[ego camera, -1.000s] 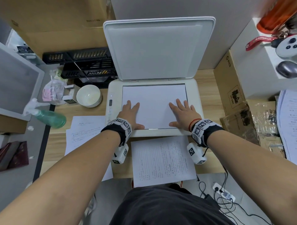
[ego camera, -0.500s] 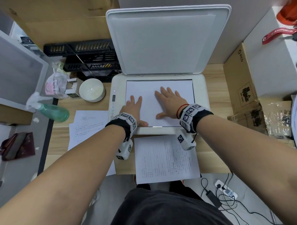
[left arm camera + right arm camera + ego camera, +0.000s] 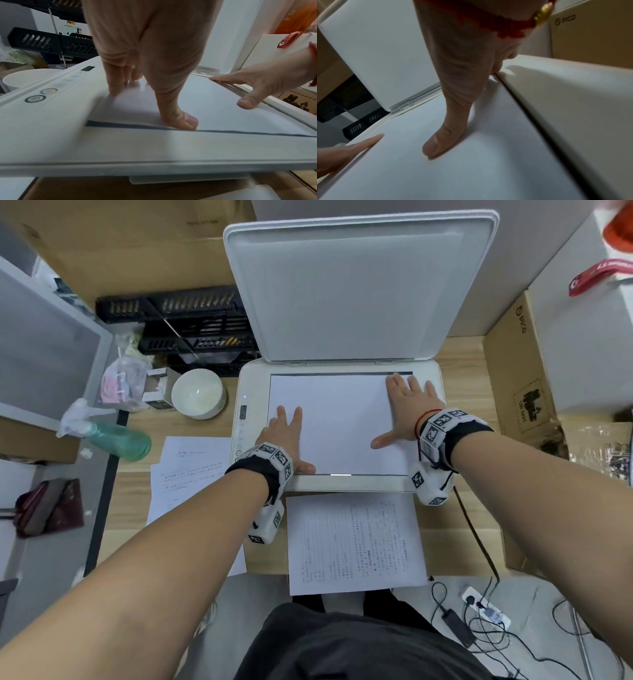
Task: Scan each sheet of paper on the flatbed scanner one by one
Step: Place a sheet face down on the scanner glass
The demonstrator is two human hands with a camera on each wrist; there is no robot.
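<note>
The white flatbed scanner (image 3: pixel 431 481) stands on the wooden desk with its lid (image 3: pixel 363 292) raised upright. A blank-side-up sheet (image 3: pixel 339 422) lies on the glass. My left hand (image 3: pixel 286 433) lies flat on the sheet's near left part, thumb (image 3: pixel 178 119) at the front edge. My right hand (image 3: pixel 406 409) lies flat at the sheet's far right corner, with fingers along the right rim and thumb (image 3: pixel 440 143) spread on the paper. A printed sheet (image 3: pixel 356 542) lies in front of the scanner. More printed sheets (image 3: pixel 188 474) lie to its left.
A white bowl (image 3: pixel 198 393) and a green spray bottle (image 3: pixel 113 438) sit left of the scanner, black trays (image 3: pixel 191 326) behind them. Cardboard boxes (image 3: pixel 520 371) stand at the right. Cables and a power strip (image 3: pixel 483 609) lie on the floor below the desk edge.
My right hand has slid from the sheet's near middle to its far right corner. The left hand has stayed at the near left of the sheet.
</note>
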